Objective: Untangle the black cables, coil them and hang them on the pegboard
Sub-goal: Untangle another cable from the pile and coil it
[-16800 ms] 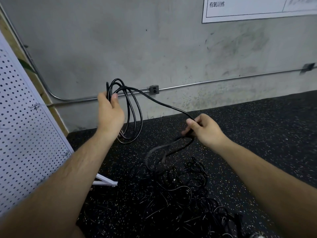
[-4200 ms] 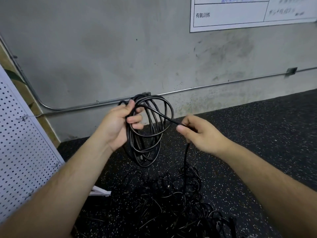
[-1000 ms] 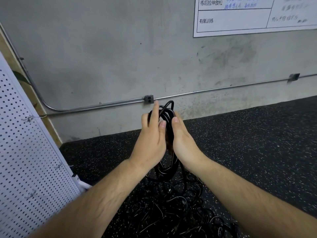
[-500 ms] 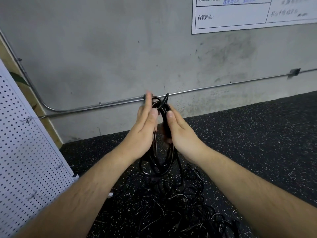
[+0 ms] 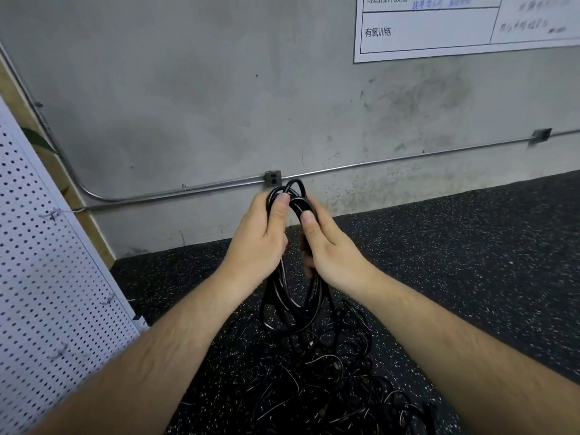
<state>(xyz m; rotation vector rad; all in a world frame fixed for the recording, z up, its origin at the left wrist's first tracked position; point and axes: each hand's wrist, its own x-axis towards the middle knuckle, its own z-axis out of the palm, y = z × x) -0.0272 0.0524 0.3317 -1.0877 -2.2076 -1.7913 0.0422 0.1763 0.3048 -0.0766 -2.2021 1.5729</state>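
A coiled black cable (image 5: 292, 306) hangs in front of me, its loops gathered at the top between both hands. My left hand (image 5: 257, 243) grips the left side of the coil with its thumb pressed on the top loops. My right hand (image 5: 329, 249) grips the right side, thumb up against the strands. Below the coil a tangled heap of black cables (image 5: 317, 381) lies on the floor. The white pegboard (image 5: 40, 277) leans at the left, with small wire hooks on it.
A grey concrete wall with a metal conduit (image 5: 194, 191) and an outlet box (image 5: 272, 178) stands ahead. A white chart (image 5: 470, 23) hangs at the upper right. The floor is black speckled rubber matting (image 5: 470, 262).
Over the earlier frames the cable went from loose wide loops into a narrow bundle. In the last second both hands closed their thumbs onto the top of the coil.
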